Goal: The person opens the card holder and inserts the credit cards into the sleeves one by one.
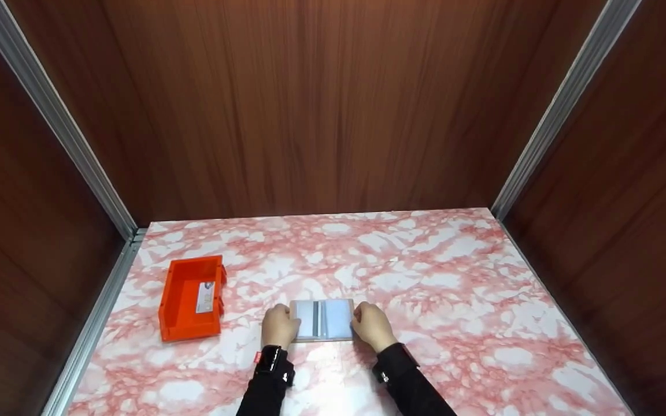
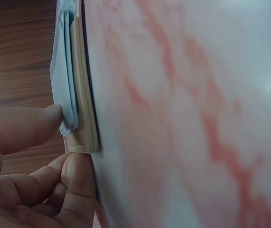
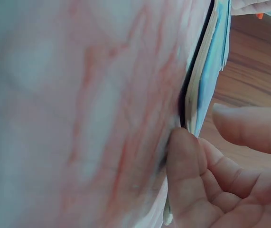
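Observation:
A small booklet-like holder [image 1: 339,319] lies spread flat on the marbled table, with a tan cover and pale bluish sheets on both halves. My left hand [image 1: 280,327] pinches its left edge. In the left wrist view the thumb [image 2: 50,116] rests on the bluish sheets [image 2: 64,80], while a curled finger meets the end of the tan cover [image 2: 85,99]. At the opposite edge is my right hand [image 1: 372,326]. In the right wrist view its index finger [image 3: 185,161] touches the cover's edge, and the thumb [image 3: 239,124] stands slightly apart from the sheets.
An orange plastic bin [image 1: 188,297] with a white label inside stands on the left of the table [image 1: 437,277]. Brown wood-grain panels [image 1: 310,115] rise at the back and both sides, with metal rails [image 1: 564,110] at the corners.

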